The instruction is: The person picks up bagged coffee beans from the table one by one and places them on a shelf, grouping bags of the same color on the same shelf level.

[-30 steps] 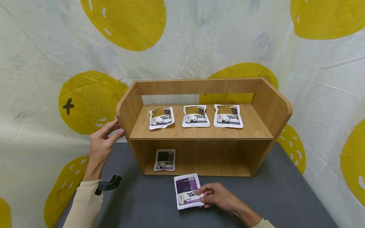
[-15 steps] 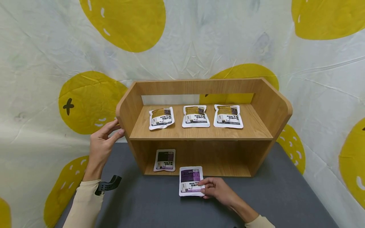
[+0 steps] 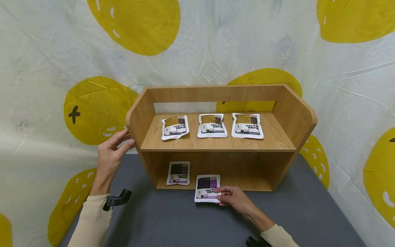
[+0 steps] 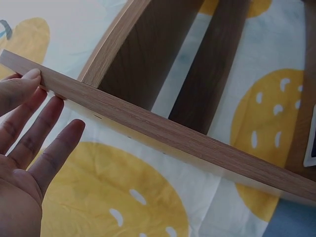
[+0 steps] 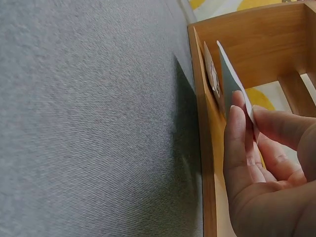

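In the head view my right hand (image 3: 232, 199) pinches a white flat packet (image 3: 207, 193) with a purple label by its right edge. The right wrist view shows the packet (image 5: 232, 79) edge-on between thumb and fingers, tilted, at the front of the lower shelf. My left hand (image 3: 111, 156) rests against the left side panel (image 3: 137, 118) of the wooden shelf unit. Seen from the left wrist, the thumb lies on that panel's edge (image 4: 148, 123) and the other fingers extend fairly straight beneath. A similar packet (image 3: 178, 173) lies at the lower shelf's left end.
Three packets with brown-gold labels, among them the middle one (image 3: 212, 126), lie in a row on the upper shelf (image 3: 191, 145). The unit stands on a grey tabletop (image 3: 172, 223). Behind hangs a white cloth (image 3: 240, 41) with large yellow shapes.
My right hand has moved the purple-labelled packet forward, from over the tabletop to the front of the lower shelf, and straightened it. The left hand has stayed in place.
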The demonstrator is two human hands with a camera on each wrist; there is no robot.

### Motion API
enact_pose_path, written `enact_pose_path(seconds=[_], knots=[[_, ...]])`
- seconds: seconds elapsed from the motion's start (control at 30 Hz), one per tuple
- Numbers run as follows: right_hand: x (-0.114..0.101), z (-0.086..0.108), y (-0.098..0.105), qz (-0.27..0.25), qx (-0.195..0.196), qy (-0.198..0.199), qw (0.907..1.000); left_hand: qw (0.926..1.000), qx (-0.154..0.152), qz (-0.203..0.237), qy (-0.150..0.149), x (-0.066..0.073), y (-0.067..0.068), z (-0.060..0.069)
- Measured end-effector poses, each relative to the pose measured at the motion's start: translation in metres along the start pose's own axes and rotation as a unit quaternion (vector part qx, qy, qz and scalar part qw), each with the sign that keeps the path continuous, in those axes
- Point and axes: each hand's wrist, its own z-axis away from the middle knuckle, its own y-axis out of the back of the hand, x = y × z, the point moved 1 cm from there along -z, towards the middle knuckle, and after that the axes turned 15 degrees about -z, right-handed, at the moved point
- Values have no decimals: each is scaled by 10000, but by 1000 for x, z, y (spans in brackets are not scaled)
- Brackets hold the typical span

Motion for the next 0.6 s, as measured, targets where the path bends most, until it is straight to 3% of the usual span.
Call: enact_pose_path(seconds=[0.33, 0.6], knots=[[1, -11, 0, -93, 47, 3, 9999, 9999, 11, -109, 35, 0, -1, -1], [3, -15, -3, -242, 422, 53, 9988, 10000, 26, -87, 25, 0, 0, 0]])
